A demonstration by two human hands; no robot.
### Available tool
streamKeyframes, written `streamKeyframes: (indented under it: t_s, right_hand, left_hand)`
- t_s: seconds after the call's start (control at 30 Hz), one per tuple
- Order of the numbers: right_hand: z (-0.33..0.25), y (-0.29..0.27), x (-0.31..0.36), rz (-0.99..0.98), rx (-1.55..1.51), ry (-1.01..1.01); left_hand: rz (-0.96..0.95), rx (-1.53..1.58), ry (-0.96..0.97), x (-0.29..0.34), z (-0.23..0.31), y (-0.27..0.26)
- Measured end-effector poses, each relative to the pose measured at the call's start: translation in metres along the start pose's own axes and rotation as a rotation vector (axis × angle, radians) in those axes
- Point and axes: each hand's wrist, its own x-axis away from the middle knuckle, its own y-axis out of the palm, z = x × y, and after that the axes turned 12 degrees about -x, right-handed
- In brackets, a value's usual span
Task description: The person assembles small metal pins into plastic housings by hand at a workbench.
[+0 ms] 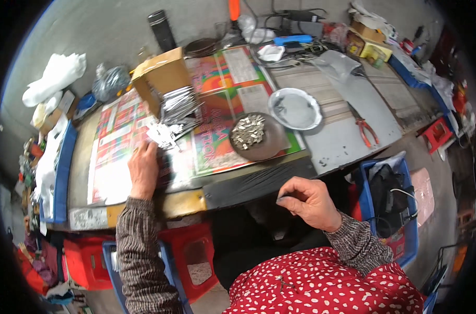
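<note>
My left hand [143, 170] rests at the near edge of a loose heap of shiny silver metal pieces [165, 134], its fingers curled together; whether they grip a piece is hidden. Behind that heap, a tipped cardboard box [162, 73] has thin metal strips [179, 104] spilling from its mouth. My right hand [312, 201] is raised over my lap beyond the table's front edge, thumb and forefinger pinched; anything between them is too small to make out. Ahead of it sits a round dark dish [272, 142] with small metal fittings [248, 131] piled in it.
A white lined bowl [295, 109] stands right of the dish. Red-handled pliers [364, 132] lie farther right. Printed cardboard sheets [222, 99] cover much of the table. Blue bins stand at left [65, 167] and lower right [405, 178]. A dark thermos [161, 31] stands at the back.
</note>
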Motion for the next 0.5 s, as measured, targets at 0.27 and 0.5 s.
streamKeyframes:
  t_s: [0.27, 0.5]
  right_hand:
    - [-0.02, -0.05, -0.03, 0.222, 0.454, -0.319]
    - [-0.01, -0.113, -0.083, 0.37, 1.092, -0.424]
  left_hand:
    - [0.01, 0.317, -0.058, 0.015, 0.024, -0.035]
    - [-0.18, 0.853, -0.328, 0.033, 0.084, -0.097]
